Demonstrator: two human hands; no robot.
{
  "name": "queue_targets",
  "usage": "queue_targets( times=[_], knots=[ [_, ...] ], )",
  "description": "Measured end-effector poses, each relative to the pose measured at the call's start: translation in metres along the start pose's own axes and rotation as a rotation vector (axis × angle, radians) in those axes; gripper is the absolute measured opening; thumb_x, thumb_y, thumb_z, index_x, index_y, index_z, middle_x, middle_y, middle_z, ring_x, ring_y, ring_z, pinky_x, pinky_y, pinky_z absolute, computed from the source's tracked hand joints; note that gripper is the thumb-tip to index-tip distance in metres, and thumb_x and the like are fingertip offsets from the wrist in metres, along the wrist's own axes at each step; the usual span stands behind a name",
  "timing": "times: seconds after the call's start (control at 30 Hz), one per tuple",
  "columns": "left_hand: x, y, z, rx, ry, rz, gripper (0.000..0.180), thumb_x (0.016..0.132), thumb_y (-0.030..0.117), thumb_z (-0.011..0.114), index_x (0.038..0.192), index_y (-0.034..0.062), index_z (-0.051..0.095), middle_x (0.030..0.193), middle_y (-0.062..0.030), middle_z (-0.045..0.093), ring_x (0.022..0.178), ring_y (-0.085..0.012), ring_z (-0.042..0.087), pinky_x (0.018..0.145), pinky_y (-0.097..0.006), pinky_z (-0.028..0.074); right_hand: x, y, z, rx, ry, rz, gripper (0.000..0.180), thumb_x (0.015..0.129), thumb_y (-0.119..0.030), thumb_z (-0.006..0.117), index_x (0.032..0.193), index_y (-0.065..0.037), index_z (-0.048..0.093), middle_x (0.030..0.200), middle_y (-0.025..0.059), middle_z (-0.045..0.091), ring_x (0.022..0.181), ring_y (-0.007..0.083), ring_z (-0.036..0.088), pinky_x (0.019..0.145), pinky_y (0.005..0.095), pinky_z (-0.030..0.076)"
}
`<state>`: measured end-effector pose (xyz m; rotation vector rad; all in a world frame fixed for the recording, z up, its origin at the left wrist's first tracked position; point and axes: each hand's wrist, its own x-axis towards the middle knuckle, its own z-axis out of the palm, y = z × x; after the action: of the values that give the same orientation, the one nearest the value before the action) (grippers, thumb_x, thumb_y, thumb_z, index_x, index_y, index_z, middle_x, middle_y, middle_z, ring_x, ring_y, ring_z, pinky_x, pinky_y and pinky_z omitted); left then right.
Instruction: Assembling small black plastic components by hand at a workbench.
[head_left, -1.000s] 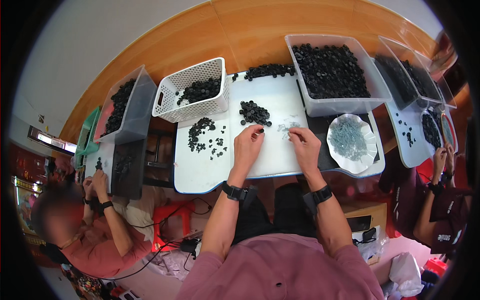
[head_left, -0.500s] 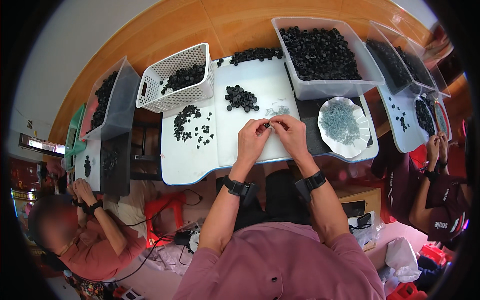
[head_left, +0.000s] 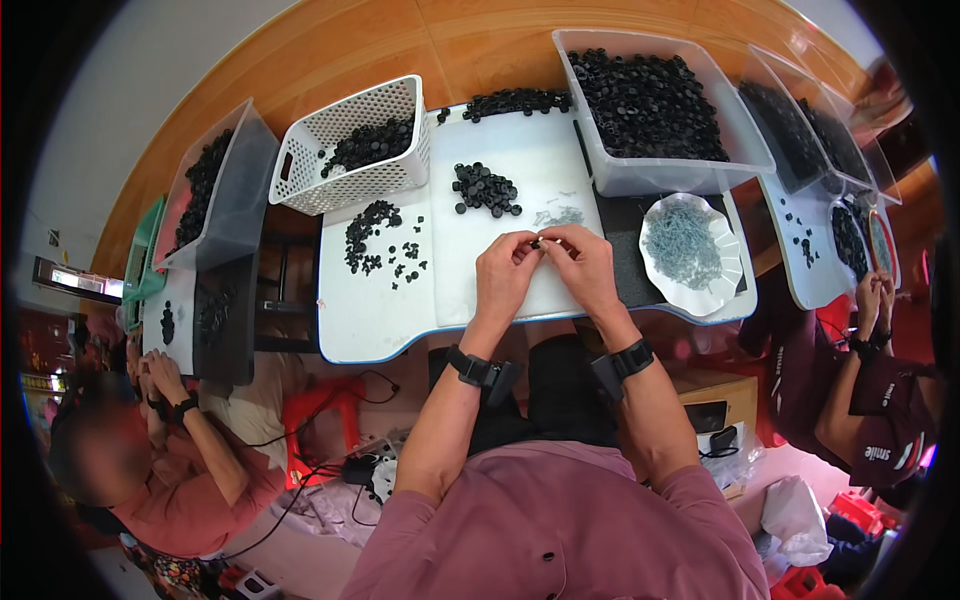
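My left hand [head_left: 506,272] and my right hand [head_left: 578,264] meet over the white table [head_left: 460,285], fingertips pinched together. Between them is a small black part [head_left: 537,244], mostly covered by the fingers; both hands seem to grip it. Just beyond lie loose thin metallic pins or screws [head_left: 560,216]. Farther off sits a pile of round black caps [head_left: 486,190]. To the left, small black pieces [head_left: 372,238] are scattered. Right of my right hand, a white scalloped dish [head_left: 735,262] holds a heap of the thin metallic pieces [head_left: 683,243].
A white perforated basket [head_left: 350,185] and a large clear bin [head_left: 680,178] hold black parts at the back. More black parts [head_left: 518,102] line the far edge. Co-workers' hands [head_left: 160,378] work at the left table, and others [head_left: 876,292] at the right.
The view has shifted slightly. My hands stay together at nearly the same spot, with the fingers pinching the small black part a little differently.
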<state>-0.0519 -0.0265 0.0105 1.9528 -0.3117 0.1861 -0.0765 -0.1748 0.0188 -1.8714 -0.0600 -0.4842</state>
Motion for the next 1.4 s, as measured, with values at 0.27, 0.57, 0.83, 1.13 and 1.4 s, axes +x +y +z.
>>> queue_targets(
  times=[0.27,0.57,0.83,1.13,1.4],
  knots=[
    [0.000,-0.001,0.001,-0.027,-0.001,0.007,0.020,0.088,0.004,0.079,0.107,0.0002,0.075,0.086,-0.0069,0.074,0.070,-0.0103,0.063,0.068,-0.026,0.054,0.000,0.006,0.001,-0.033,-0.018,0.017,0.013,0.087,-0.008,0.078,0.098,-0.002,0.075,0.088,0.0104,0.072,0.071,0.0203,0.067,0.064,0.0312,0.052],
    [-0.003,0.000,0.002,-0.059,0.009,-0.025,0.020,0.091,0.007,0.078,0.109,0.0006,0.073,0.089,-0.0080,0.076,0.071,-0.0100,0.065,0.070,-0.026,0.055,0.001,0.004,0.000,0.011,-0.025,0.052,0.013,0.090,-0.006,0.075,0.102,-0.002,0.075,0.087,0.0082,0.073,0.069,0.0142,0.063,0.065,0.0291,0.051],
    [-0.003,0.004,-0.006,-0.175,-0.030,-0.080,0.020,0.089,0.005,0.080,0.108,0.0018,0.074,0.096,-0.0044,0.075,0.077,-0.0092,0.065,0.070,-0.025,0.053,0.002,0.014,-0.001,0.255,-0.073,0.174,0.014,0.094,-0.004,0.071,0.107,0.000,0.074,0.090,0.0046,0.074,0.078,0.0079,0.066,0.069,0.0255,0.053],
    [-0.003,0.003,-0.009,-0.244,-0.032,-0.045,0.021,0.085,0.003,0.081,0.106,0.0035,0.076,0.096,-0.0034,0.069,0.077,-0.0098,0.061,0.069,-0.024,0.051,0.005,0.018,-0.007,0.516,-0.191,0.252,0.014,0.094,0.000,0.069,0.108,0.003,0.072,0.097,0.0052,0.074,0.087,0.0106,0.069,0.079,0.0248,0.056],
    [0.020,-0.010,-0.032,0.009,0.154,-0.049,0.030,0.083,0.003,0.081,0.112,0.0047,0.074,0.094,-0.0068,0.068,0.079,-0.0165,0.063,0.072,-0.030,0.054,0.005,0.021,-0.011,0.419,-0.068,0.306,0.012,0.093,0.002,0.067,0.103,0.005,0.072,0.093,0.0074,0.075,0.088,0.0114,0.072,0.079,0.0244,0.055]
  ],
)
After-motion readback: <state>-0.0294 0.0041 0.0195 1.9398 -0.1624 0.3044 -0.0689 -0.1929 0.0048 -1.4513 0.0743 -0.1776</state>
